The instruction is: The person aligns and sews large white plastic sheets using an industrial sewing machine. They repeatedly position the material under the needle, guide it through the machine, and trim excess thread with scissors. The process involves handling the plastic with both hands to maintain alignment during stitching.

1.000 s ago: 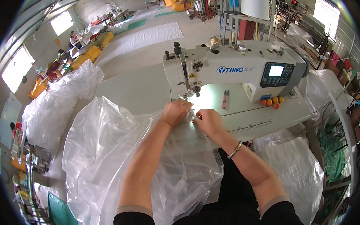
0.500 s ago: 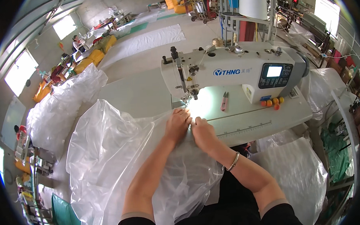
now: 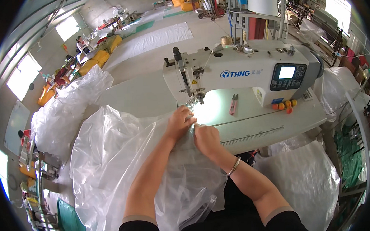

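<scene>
A white sewing machine [image 3: 232,69] stands on a pale work table [image 3: 129,91], its lamp lighting the spot by the needle. Clear plastic sheeting [image 3: 112,161] drapes over the table's front edge and down across my lap. Just in front of the needle, my left hand [image 3: 180,122] is closed on the sheeting's edge, fingers close to the presser foot. Close beside it on the right, my right hand [image 3: 207,138] pinches the same edge with curled fingers; a bracelet circles that wrist. The fingertips partly hide the gripped edge.
Pink-handled thread snips [image 3: 233,104] lie right of the needle. Several small orange and yellow balls [image 3: 281,106] sit by the machine's base. More plastic sheeting is heaped at left [image 3: 63,117] and lower right [image 3: 301,184]. A large white thread cone [image 3: 262,2] stands behind. A person [image 3: 81,45] sits far left.
Both hands have shifted slightly left near the needle, still on the sheeting. My left hand's fingers are more bent. The whole view has moved a little.
</scene>
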### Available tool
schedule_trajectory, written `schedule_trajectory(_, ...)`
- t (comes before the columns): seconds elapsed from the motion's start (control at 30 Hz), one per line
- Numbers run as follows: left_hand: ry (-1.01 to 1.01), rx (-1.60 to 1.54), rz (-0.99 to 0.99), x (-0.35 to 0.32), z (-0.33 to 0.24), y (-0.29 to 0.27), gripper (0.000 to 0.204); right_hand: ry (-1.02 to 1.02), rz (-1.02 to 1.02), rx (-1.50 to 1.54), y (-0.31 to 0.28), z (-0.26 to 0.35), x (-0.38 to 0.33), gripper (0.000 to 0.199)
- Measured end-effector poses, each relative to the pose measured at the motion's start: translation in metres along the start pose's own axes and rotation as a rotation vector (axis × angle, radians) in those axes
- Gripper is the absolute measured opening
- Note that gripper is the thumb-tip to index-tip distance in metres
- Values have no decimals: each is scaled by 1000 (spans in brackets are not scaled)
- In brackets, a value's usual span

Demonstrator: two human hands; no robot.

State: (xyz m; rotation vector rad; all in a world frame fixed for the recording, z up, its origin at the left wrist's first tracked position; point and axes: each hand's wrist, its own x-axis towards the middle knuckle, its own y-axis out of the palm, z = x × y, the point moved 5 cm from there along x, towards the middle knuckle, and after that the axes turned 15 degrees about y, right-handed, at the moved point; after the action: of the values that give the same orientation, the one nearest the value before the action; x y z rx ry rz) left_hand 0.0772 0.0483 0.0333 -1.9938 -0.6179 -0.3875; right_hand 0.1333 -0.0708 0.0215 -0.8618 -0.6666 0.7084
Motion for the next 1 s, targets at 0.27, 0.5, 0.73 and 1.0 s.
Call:
schedule_trajectory(0.27,-71,144,-93,-10,0,-4,28,87,34,22,9,11,19,12)
schedule_trajectory(0.5,25,6,-89,-143,-198,3,62,49,52,255,0,-4,12,31)
schedule_trajectory(0.73,-389,202,78,-379,-187,24,75,42,-166,698,-60,-62,-81,27)
schedule_trajectory(1.0,-529,295,-59,-399,-190,10,76,379,423,1195,12,-49,-191,34)
